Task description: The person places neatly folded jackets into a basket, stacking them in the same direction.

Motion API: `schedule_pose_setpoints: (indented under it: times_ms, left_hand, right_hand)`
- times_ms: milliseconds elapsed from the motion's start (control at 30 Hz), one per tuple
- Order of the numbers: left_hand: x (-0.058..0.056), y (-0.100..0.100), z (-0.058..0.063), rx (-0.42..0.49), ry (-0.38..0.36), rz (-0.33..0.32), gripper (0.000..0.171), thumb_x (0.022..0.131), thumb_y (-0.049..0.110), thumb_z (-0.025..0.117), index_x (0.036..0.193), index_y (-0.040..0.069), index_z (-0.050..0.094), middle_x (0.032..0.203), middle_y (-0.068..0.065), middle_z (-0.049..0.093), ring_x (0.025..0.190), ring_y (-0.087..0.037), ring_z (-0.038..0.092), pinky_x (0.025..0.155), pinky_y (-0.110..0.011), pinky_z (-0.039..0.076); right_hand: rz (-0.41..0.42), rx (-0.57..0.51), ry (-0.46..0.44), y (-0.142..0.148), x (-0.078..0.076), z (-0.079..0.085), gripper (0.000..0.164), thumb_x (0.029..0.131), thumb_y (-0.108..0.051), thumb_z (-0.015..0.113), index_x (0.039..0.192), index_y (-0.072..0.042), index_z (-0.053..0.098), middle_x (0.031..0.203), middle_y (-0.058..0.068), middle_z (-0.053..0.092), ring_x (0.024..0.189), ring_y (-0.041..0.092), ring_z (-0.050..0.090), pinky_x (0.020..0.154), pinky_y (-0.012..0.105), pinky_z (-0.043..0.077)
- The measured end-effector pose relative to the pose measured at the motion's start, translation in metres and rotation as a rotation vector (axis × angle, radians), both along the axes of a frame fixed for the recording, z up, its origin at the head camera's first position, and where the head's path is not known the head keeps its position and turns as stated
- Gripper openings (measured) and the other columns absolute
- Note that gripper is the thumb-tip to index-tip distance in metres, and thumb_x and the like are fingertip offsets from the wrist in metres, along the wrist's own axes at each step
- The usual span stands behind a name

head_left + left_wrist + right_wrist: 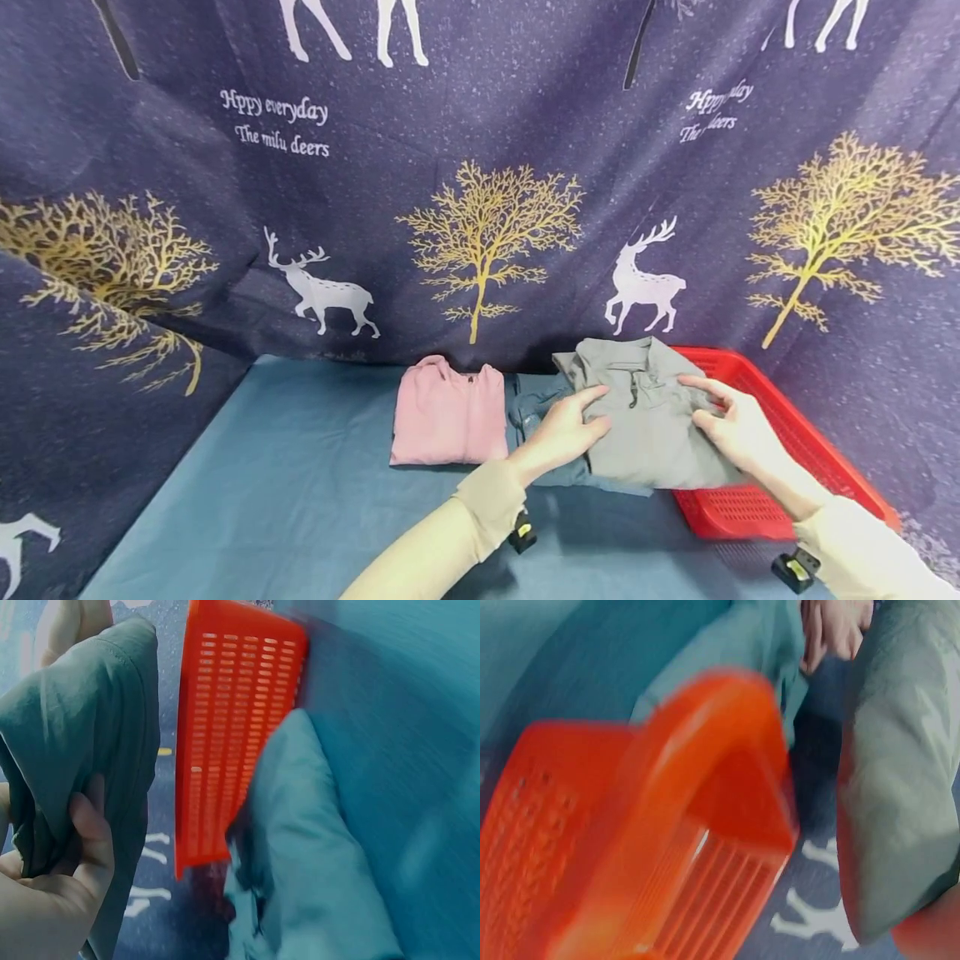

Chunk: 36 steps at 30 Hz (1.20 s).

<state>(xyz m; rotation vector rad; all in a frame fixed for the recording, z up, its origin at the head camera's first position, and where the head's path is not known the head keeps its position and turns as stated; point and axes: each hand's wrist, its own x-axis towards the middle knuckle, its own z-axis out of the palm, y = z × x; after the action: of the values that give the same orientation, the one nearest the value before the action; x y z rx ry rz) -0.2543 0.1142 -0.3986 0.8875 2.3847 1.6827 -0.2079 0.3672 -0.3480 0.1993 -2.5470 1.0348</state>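
A folded grey collared shirt with a short zip (pixel 645 446) hangs raised between both hands, collar at the top. My left hand (pixel 564 433) grips its left side, with thumb and forefinger on the front; curled fingers show in the left wrist view. On the shirt's right side my right hand (pixel 742 429) holds on, thumb and forefinger in front and the other fingers hidden behind. Partly covered by the shirt, a folded blue garment (pixel 536 400) lies on the table. A red plastic basket (pixel 731 512) stands behind and to the right of the shirt.
A folded pink zip jacket (pixel 450 421) lies left of the blue garment. Blue cloth (pixel 300 475) covers the table. A dark curtain (pixel 525 125) printed with deer and trees hangs behind the table and along its left side.
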Motion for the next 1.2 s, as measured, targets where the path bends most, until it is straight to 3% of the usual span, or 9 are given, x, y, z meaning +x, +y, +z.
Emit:
schedule_pose_setpoints:
  times_ms: [167,300,367,433,600,700,900,1067,1200]
  left_hand:
    - [-0.007,0.030,0.007,-0.020,0.025,0.044,0.052,0.092,0.022,0.059,0.144,0.022,0.051,0.050,0.009,0.036,0.043,-0.006,0.027,0.055,-0.020,0.038]
    - [-0.015,0.052,0.011,-0.037,0.053,0.099,0.052,0.088,0.020,0.061,0.141,0.022,0.055,0.095,0.008,0.068,0.072,-0.004,0.050,0.083,-0.018,0.044]
    - [-0.019,0.061,0.011,-0.052,0.068,0.120,0.052,0.087,0.019,0.062,0.139,0.021,0.057,0.124,0.009,0.063,0.096,-0.001,0.054,0.090,-0.019,0.043]
    - [-0.024,0.069,0.011,-0.070,0.076,0.129,0.053,0.087,0.018,0.061,0.139,0.021,0.057,0.128,0.008,0.062,0.106,-0.003,0.056,0.093,-0.019,0.043]
    - [-0.030,0.089,0.010,-0.117,0.104,0.179,0.052,0.086,0.013,0.062,0.138,0.019,0.058,0.130,0.005,0.062,0.118,-0.007,0.055,0.095,-0.017,0.041]
    - [-0.032,0.100,0.008,-0.132,0.108,0.191,0.052,0.086,0.010,0.063,0.137,0.017,0.058,0.129,0.004,0.063,0.117,-0.007,0.056,0.094,-0.015,0.040]
    - [-0.035,0.127,0.011,-0.169,0.138,0.190,0.054,0.084,0.012,0.067,0.137,0.017,0.057,0.123,0.004,0.065,0.113,-0.004,0.058,0.091,-0.012,0.040]
    - [-0.033,0.148,0.012,-0.311,0.200,0.165,0.059,0.083,0.018,0.072,0.138,0.016,0.054,0.121,0.002,0.066,0.112,-0.005,0.059,0.090,-0.010,0.040]
    - [-0.029,0.163,0.010,-0.432,0.201,0.184,0.050,0.081,0.018,0.074,0.128,0.018,0.059,0.110,0.001,0.068,0.104,-0.007,0.062,0.083,-0.013,0.045]
  right_hand:
    - [0.012,-0.113,-0.014,0.025,-0.010,0.002,0.048,0.078,0.012,0.057,0.125,0.000,0.062,0.085,-0.009,0.057,0.050,0.002,0.030,0.041,0.029,0.028]
    - [0.044,-0.191,-0.061,0.043,-0.018,0.006,0.048,0.080,0.013,0.056,0.121,-0.009,0.066,0.063,-0.014,0.045,0.049,0.000,0.029,0.040,0.033,0.023]
    - [0.055,-0.204,-0.082,0.051,-0.022,0.009,0.049,0.082,0.012,0.055,0.120,-0.017,0.068,0.061,-0.015,0.041,0.048,-0.001,0.027,0.040,0.035,0.021]
    - [0.057,-0.221,-0.104,0.057,-0.026,0.011,0.050,0.084,0.010,0.056,0.117,-0.024,0.069,0.059,-0.016,0.038,0.048,-0.001,0.029,0.040,0.032,0.023]
    - [0.087,-0.266,-0.140,0.067,-0.032,0.012,0.047,0.086,0.007,0.061,0.115,-0.029,0.069,0.077,-0.019,0.057,0.053,-0.001,0.037,0.047,0.022,0.035]
    - [0.068,-0.197,-0.102,0.072,-0.037,0.011,0.044,0.083,0.009,0.063,0.116,-0.018,0.069,0.087,-0.019,0.060,0.052,-0.001,0.036,0.045,0.023,0.034]
    - [-0.034,0.003,-0.047,0.093,-0.044,0.015,0.040,0.081,0.009,0.060,0.120,0.007,0.060,0.086,-0.014,0.061,0.049,0.002,0.031,0.043,0.026,0.031]
    - [-0.075,0.101,-0.050,0.110,-0.047,0.013,0.040,0.080,0.007,0.059,0.120,0.009,0.058,0.081,0.006,0.063,0.045,0.003,0.029,0.042,0.027,0.031]
    - [-0.076,0.158,-0.086,0.118,-0.050,0.005,0.040,0.080,0.006,0.057,0.120,0.008,0.059,0.064,0.003,0.055,0.045,0.004,0.028,0.041,0.028,0.032]
